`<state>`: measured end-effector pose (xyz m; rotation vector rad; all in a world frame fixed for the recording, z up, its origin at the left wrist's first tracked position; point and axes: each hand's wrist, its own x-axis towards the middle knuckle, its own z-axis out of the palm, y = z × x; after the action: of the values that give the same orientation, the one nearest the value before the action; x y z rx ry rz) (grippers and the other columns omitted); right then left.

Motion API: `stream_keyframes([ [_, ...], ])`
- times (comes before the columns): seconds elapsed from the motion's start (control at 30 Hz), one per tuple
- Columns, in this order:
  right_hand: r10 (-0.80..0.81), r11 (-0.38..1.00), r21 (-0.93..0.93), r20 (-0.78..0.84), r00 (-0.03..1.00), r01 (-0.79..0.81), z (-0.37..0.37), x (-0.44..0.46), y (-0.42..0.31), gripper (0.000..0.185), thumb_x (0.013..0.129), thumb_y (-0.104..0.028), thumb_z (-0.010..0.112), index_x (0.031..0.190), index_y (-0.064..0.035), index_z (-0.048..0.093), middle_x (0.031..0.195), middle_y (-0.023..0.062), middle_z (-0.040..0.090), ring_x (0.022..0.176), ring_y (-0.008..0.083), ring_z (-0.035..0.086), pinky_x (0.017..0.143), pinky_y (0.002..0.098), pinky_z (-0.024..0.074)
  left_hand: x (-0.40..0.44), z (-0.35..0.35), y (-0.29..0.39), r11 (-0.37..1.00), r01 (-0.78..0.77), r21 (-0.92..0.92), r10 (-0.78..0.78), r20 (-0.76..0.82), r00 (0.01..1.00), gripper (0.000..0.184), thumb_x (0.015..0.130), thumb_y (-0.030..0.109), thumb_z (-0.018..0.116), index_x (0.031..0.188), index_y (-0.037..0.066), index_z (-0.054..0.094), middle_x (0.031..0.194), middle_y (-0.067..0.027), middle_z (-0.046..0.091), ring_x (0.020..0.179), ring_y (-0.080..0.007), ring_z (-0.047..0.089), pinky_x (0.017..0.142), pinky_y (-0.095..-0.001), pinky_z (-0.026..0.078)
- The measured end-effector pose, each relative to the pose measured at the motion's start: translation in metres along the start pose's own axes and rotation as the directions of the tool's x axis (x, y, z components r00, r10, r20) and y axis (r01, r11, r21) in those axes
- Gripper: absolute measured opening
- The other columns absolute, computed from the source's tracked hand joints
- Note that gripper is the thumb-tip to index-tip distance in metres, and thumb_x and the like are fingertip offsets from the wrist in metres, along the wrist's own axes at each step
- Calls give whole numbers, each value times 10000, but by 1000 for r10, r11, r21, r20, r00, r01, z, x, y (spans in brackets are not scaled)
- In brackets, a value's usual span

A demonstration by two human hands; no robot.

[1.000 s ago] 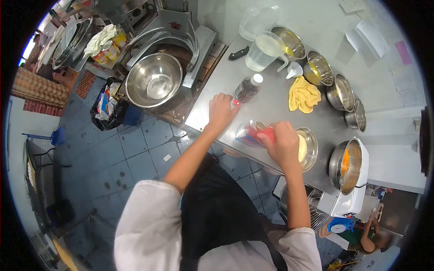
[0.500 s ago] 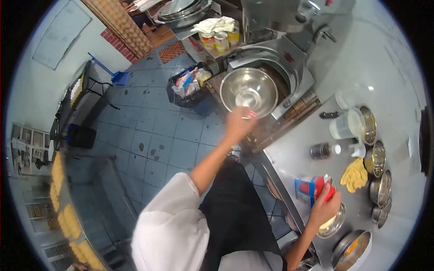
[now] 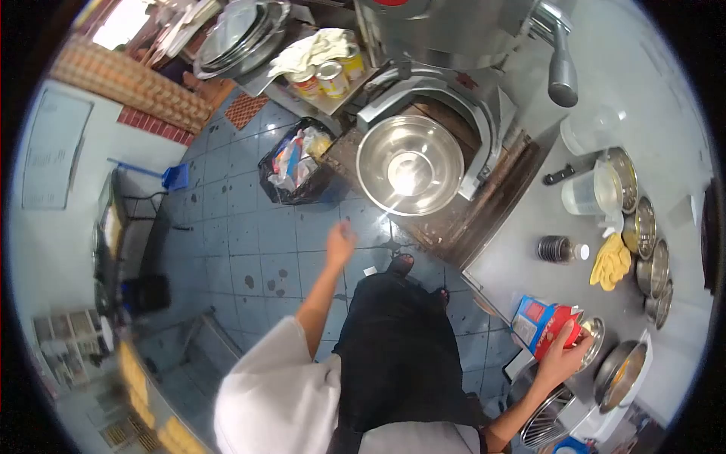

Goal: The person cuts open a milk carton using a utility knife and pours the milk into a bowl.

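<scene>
Packet: red, blue and white
Bottle: dark, white cap
Counter cloth: yellow
Large bowl: silver
Apron: black
Sleeve: white
Floor tiles: blue-grey, grid-lined, dark-spotted
Dustpan: blue
Curtain: tan-brown check
Mat: reddish brown, lattice pattern

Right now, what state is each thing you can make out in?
left hand, in the air, blurred, grip unclear
right hand, closed on the carton
carton, gripped by its red end
dark bottle, capped
yellow cloth, crumpled
large steel bowl, apparently empty
black bin bag, open, holding rubbish
</scene>
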<state>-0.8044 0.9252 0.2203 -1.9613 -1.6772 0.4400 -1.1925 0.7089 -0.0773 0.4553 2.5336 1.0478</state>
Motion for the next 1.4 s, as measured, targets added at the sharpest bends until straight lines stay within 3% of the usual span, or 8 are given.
stream_keyframes([
  [0.07,51,995,-82,-7,999,-51,-2,2,-1,429,900,-361,614,1098,12,538,947,125,607,858,217,577,798,333,462,-54,14,45,995,7,-98,22,291,957,336,778,77,652,1104,28,585,1033,-129,611,872,-183,613,768,-324,490],
  [0.2,181,831,519,83,980,-198,29,8,10,358,875,-233,627,1142,-8,551,1146,123,568,1040,202,535,933,331,420,-102,-3,149,864,-396,-311,498,650,574,302,832,107,647,1119,32,594,1070,-114,599,865,-203,619,780,-319,497],
  [0.37,207,753,619,99,973,-223,32,0,-6,534,801,-92,665,1272,-45,419,1168,108,459,1079,201,479,937,337,412,-125,3,234,762,-426,-487,586,799,137,408,802,104,699,1183,39,568,1135,-130,581,953,-241,597,830,-326,484],
  [0.5,148,577,795,120,982,-184,41,-3,-1,534,768,-83,690,1228,-31,426,1071,89,507,958,171,518,865,316,449,-162,34,274,536,-633,-559,758,648,69,768,705,166,801,1332,9,386,1274,-205,473,1185,-370,472,975,-406,420],
  [0.77,144,541,832,58,988,-128,35,1,33,464,793,-48,622,1195,-37,390,980,77,508,858,135,525,725,284,463,-235,108,307,672,-321,-667,740,586,330,933,653,158,839,1378,-51,288,1357,-233,410,1247,-330,446,1003,-395,399],
  [1.03,24,356,933,52,998,-57,20,1,65,756,752,-234,774,1299,35,328,1194,180,417,1121,255,456,963,350,385,-233,126,323,695,-308,-650,718,603,348,781,648,127,812,1297,-73,425,1181,-160,569,1066,-217,577,903,-327,472],
  [1.13,-150,560,824,-6,989,90,22,12,84,828,721,-271,798,1320,46,322,1247,198,415,1151,310,447,973,394,381,-220,137,320,679,-398,-618,734,582,349,709,646,141,827,1240,-30,480,1148,-114,578,1037,-195,581,882,-331,479],
  [1.4,-218,675,696,-125,968,242,31,14,81,815,765,-369,741,1305,78,325,1229,261,421,1121,392,445,973,452,352,-217,133,328,681,-375,-629,732,594,333,738,659,141,826,1262,-15,429,1187,-108,536,1065,-191,561,889,-342,475],
])
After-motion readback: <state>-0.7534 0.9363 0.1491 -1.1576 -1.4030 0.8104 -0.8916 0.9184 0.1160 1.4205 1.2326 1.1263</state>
